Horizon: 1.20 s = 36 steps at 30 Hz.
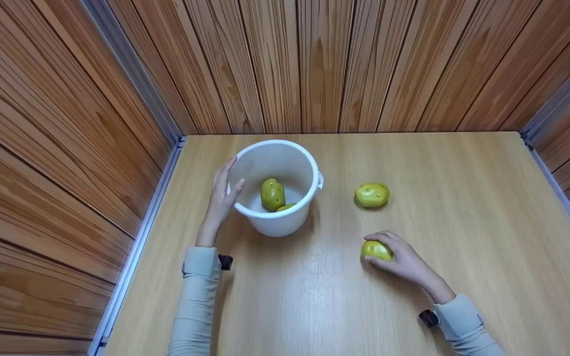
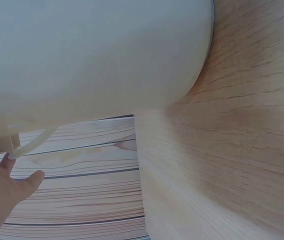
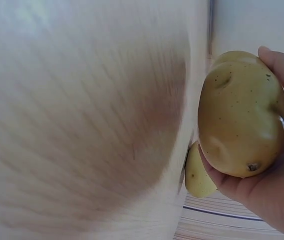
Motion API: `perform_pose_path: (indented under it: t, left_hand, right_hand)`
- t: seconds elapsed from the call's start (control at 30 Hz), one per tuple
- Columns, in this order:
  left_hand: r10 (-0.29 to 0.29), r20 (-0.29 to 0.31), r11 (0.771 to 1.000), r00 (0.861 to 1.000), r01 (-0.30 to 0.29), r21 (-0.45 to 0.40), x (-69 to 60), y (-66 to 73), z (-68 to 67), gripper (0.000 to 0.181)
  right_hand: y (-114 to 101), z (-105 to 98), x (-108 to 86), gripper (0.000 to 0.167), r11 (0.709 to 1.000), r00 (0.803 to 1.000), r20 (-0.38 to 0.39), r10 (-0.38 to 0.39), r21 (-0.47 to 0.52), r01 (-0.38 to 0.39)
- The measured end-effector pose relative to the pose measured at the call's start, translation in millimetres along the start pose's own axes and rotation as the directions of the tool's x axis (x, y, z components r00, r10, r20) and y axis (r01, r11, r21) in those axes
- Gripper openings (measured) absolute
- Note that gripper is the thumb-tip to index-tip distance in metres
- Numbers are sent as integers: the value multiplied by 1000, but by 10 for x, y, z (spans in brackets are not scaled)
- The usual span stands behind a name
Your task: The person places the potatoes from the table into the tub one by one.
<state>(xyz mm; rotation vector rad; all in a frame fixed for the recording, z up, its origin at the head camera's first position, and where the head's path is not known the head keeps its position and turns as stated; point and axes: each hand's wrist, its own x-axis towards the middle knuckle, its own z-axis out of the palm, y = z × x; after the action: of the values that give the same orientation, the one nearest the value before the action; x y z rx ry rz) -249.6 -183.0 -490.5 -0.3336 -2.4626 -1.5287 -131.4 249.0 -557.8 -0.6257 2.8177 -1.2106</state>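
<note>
A white bucket (image 1: pixel 280 227) stands at the left of the table. My left hand (image 1: pixel 222 190) rests against the left side of its rim, fingers fairly straight; in the left wrist view that hand (image 2: pixel 4 195) is beside the bucket's handle (image 2: pixel 34 142). Inside the bucket lies a yellow-green potato (image 1: pixel 272 195), with part of another potato (image 1: pixel 286 206) showing behind the near rim. Nearer the front, my right hand (image 1: pixel 403 259) grips a potato (image 3: pixel 241 115) between thumb and fingers. Whether that potato touches the table, I cannot tell.
One more potato (image 1: pixel 372 195) lies on the table (image 1: pixel 468 207), right of the bucket and beyond my right hand. Wood-plank walls (image 1: pixel 319 64) rise behind the table and at both sides, with grey metal strips (image 1: pixel 136 237) along the table's side edges.
</note>
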Motion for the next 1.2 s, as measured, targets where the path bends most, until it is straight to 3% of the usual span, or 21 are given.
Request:
perform_pose_path:
  t: [0.23,0.43,0.57,1.2]
  left_hand:
    - [-13,-8,1000,1000,13,19,7,0,8,60]
    - [20,-13,1000,1000,-20,21,19,-2,2,59]
    - [-7,-3,1000,1000,7,11,10,12,-4,58]
    - [-27,-3,999,1000,28,16,8,2,-9,66]
  right_hand:
    - [-37,-50,42,46,1000,1000,-15,-5,-10,4]
    - [-67,-95,84,46,1000,999,-25,-22,-11,22]
    - [-74,-106,109,46,1000,999,-32,-21,-11,21]
    - [-146,-168,237,47,1000,999,-35,-26,-15,25]
